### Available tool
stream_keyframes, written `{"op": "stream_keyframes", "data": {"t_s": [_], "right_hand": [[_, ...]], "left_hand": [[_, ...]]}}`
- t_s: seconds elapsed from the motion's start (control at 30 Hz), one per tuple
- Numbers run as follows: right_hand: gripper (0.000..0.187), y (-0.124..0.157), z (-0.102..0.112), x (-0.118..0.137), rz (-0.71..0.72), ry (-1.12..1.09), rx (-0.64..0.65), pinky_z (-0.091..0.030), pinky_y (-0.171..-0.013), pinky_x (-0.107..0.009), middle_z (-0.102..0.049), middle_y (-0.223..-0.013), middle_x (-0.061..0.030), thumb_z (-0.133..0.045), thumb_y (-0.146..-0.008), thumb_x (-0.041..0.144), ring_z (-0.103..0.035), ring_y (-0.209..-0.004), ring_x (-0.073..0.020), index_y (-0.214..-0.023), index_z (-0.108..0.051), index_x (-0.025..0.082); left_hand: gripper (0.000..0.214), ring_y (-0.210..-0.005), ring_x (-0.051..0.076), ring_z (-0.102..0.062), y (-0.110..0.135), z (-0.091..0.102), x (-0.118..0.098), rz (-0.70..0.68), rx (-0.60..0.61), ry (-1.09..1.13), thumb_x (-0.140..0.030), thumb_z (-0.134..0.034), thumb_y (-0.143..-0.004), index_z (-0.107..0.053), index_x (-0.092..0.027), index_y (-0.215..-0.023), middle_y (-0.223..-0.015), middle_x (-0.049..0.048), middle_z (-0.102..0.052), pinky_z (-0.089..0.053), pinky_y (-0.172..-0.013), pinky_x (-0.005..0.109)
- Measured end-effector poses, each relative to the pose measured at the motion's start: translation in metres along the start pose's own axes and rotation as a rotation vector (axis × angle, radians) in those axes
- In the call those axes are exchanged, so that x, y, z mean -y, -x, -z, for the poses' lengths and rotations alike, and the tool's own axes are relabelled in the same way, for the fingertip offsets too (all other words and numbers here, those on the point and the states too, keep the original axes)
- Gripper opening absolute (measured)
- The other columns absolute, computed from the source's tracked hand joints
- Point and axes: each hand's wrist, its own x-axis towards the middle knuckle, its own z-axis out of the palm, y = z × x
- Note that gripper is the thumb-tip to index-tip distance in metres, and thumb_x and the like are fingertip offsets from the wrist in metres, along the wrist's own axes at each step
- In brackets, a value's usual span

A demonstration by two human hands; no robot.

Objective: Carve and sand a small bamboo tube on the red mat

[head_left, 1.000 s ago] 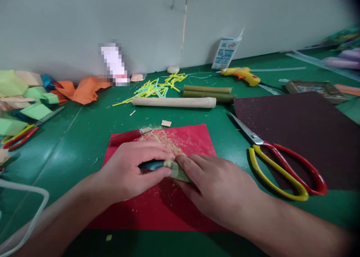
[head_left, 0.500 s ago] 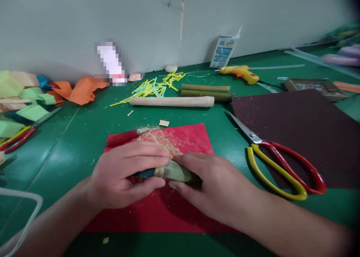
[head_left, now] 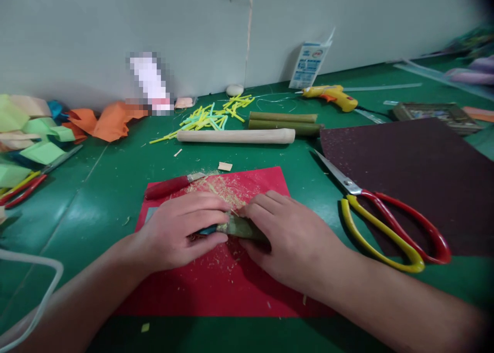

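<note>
On the green tabletop (head_left: 108,188) lies a red sheet (head_left: 231,286) strewn with shavings (head_left: 222,186). Above it the right hand (head_left: 289,240) closes around a short green bamboo piece (head_left: 243,228), while the left hand (head_left: 177,229) grips a blue-handled tool (head_left: 206,230) pressed against its end.

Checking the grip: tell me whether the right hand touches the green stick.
Touching. Head view: the right hand lies clasped over the green stick, no gap showing.

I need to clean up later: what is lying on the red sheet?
Pale shavings, a red-handled knife at its far edge, the left hand gripping a dark tool, the right hand holding a green stick. The hands hide most of both.
</note>
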Motion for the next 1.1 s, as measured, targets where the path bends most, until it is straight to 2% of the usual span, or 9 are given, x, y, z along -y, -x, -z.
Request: {"op": "stream_keyframes", "data": {"t_s": [0.17,0.33,0.43,0.6,0.73,0.9,1.1], "right_hand": [[0.019,0.0,0.0,-0.003,-0.003,-0.044,-0.002,-0.043,-0.074,-0.037,-0.061,-0.087,-0.0061,-0.056,-0.079,0.03,-0.054,-0.083,-0.0226,-0.091,-0.062,0.017],[0.017,0.001,-0.004,-0.005,0.012,-0.103,-0.019,-0.044,-0.071,-0.034,-0.06,-0.084,-0.0061,-0.055,-0.079,0.028,-0.054,-0.08,-0.021,-0.088,-0.061,0.015],[0.017,0.002,-0.007,-0.006,0.017,-0.135,-0.038,-0.045,-0.07,-0.033,-0.06,-0.084,-0.0058,-0.056,-0.078,0.027,-0.054,-0.081,-0.0206,-0.088,-0.061,0.015],[0.014,0.003,-0.01,-0.009,0.044,-0.136,-0.076,-0.044,-0.068,-0.031,-0.06,-0.084,-0.0054,-0.058,-0.076,0.025,-0.054,-0.08,-0.0195,-0.086,-0.059,0.015],[0.014,0.003,-0.01,-0.01,0.021,-0.143,-0.084,-0.043,-0.067,-0.03,-0.06,-0.082,-0.0041,-0.061,-0.075,0.028,-0.053,-0.078,-0.0187,-0.083,-0.059,0.016],[0.016,0.002,-0.009,-0.01,-0.009,-0.171,-0.066,-0.044,-0.068,-0.031,-0.061,-0.082,-0.0036,-0.06,-0.075,0.028,-0.054,-0.08,-0.0187,-0.086,-0.061,0.017],[0.018,0.002,-0.009,-0.009,-0.013,-0.146,-0.052,-0.043,-0.068,-0.032,-0.061,-0.083,-0.0044,-0.058,-0.077,0.03,-0.054,-0.081,-0.0197,-0.088,-0.061,0.017]], "left_hand": [[0.026,-0.107,0.016,-0.058,0.003,-0.005,0.01,-0.047,0.029,0.011,-0.02,-0.063,-0.08,-0.059,-0.018,-0.106,-0.112,0.0056,-0.063,-0.046,-0.097,0.031],[0.031,-0.109,0.018,-0.057,0.007,-0.001,0.016,-0.086,0.092,0.005,-0.024,-0.063,-0.08,-0.057,-0.02,-0.111,-0.117,0.0064,-0.061,-0.047,-0.097,0.034],[0.03,-0.11,0.018,-0.056,0.007,0.0,0.014,-0.115,0.109,-0.051,-0.022,-0.061,-0.082,-0.057,-0.02,-0.112,-0.115,0.0056,-0.062,-0.047,-0.097,0.034],[0.025,-0.11,0.016,-0.056,-0.003,-0.01,0.006,-0.171,0.078,-0.083,-0.019,-0.058,-0.084,-0.058,-0.015,-0.108,-0.11,0.0054,-0.064,-0.045,-0.1,0.032],[0.021,-0.107,0.015,-0.057,-0.006,-0.009,0.002,-0.13,0.104,-0.058,-0.02,-0.054,-0.087,-0.059,-0.016,-0.106,-0.112,0.0056,-0.064,-0.046,-0.099,0.031],[0.026,-0.108,0.017,-0.056,0.006,0.001,0.007,-0.089,0.104,-0.14,-0.021,-0.059,-0.083,-0.057,-0.019,-0.109,-0.114,0.0052,-0.062,-0.049,-0.094,0.033],[0.03,-0.114,0.019,-0.052,0.007,0.007,0.01,-0.069,0.209,-0.138,-0.016,-0.052,-0.084,-0.054,-0.019,-0.114,-0.124,0.0074,-0.054,-0.047,-0.096,0.035]]}}
